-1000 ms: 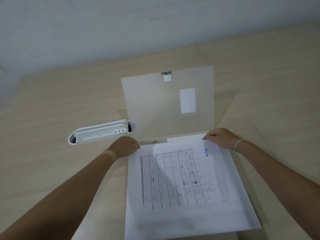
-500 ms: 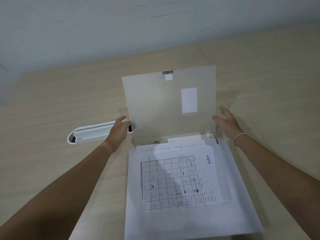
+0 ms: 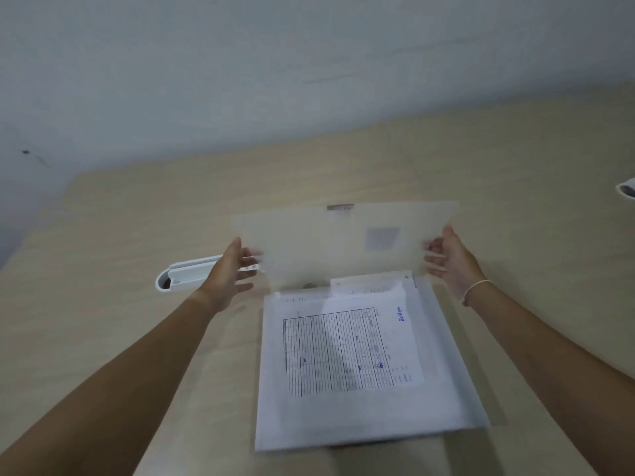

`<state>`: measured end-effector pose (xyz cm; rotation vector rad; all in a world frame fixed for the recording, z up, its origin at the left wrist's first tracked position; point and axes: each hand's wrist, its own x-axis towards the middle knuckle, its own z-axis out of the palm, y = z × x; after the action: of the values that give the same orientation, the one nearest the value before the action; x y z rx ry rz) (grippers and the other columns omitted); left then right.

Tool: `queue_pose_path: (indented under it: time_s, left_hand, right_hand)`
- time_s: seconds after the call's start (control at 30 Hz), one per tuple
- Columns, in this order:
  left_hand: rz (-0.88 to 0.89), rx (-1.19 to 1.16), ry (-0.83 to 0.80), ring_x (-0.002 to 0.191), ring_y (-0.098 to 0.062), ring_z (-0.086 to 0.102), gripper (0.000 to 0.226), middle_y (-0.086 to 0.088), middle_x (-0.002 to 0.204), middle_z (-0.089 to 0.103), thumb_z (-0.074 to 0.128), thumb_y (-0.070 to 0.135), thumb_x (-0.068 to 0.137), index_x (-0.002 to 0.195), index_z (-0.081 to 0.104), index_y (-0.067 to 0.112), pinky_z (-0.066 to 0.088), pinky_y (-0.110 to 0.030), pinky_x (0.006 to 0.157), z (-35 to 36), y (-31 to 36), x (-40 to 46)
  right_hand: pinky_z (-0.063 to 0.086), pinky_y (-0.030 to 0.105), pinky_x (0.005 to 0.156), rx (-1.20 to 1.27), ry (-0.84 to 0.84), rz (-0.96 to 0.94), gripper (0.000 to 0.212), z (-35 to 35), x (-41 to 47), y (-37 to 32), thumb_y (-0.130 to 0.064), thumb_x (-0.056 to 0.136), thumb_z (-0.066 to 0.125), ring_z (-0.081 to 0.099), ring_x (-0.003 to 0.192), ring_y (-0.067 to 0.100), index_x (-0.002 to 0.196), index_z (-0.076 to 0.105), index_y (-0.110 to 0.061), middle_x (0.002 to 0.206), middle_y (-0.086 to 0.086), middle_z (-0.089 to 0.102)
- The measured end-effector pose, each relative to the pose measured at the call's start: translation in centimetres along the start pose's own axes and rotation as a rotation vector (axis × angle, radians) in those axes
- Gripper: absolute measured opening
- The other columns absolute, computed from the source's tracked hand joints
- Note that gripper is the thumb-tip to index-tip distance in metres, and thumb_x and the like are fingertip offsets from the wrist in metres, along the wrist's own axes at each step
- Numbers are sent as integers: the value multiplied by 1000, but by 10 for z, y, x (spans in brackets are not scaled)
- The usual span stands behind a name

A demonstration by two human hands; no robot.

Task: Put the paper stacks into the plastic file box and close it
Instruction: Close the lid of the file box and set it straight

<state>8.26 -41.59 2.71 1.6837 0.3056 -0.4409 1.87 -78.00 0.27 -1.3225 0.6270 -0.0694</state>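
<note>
2 arms outstretched, left hand (image 3: 229, 273) & right hand (image 3: 452, 260) gripping lid (image 3: 330, 245) edges

A pale, wood-grain surface (image 3: 137, 228) runs back to the wall. On it lies the translucent plastic file box (image 3: 450, 338), a sheet printed with a table on top inside (lid raised, blurred). Just left: a long white plastic case (image 3: 185, 274). Far right edge, a small white object (image 3: 627, 188).
</note>
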Motion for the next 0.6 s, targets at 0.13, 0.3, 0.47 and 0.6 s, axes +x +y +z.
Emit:
queue_pose_path:
  time_s: [0.13,0.3,0.47,0.6]
  left_hand:
    - [-15,-10,-22,87,-23,53,21,-2,103,54,45,36,89,97,62,26,44,-36,80,1,3,-45]
    - [-68,139,-109,89,-24,55,26,-2,110,54,59,24,89,113,56,19,49,-36,80,-10,-18,-82]
    - [-216,288,-136,63,-19,63,16,-1,81,67,67,26,83,93,59,16,51,-25,60,-7,-54,-111]
    - [-308,397,-143,81,-30,55,37,-14,107,60,68,33,81,106,58,7,50,-33,63,-1,-81,-126]
  right_hand:
    - [41,27,65,121,-34,14,20,-15,-41,-4,-24,93,44,52,69,14,78,56,-27,77,-1,54]
    - [55,18,53,2,-167,13,19,-44,-85,4,-3,89,52,62,69,13,105,59,-9,90,2,60]
    - [48,26,55,-140,-106,121,49,-60,-116,33,12,87,47,49,67,17,130,42,-9,81,7,54]
    - [34,29,54,-312,-35,187,55,-67,-133,64,14,85,46,41,56,19,136,38,-6,68,10,49]
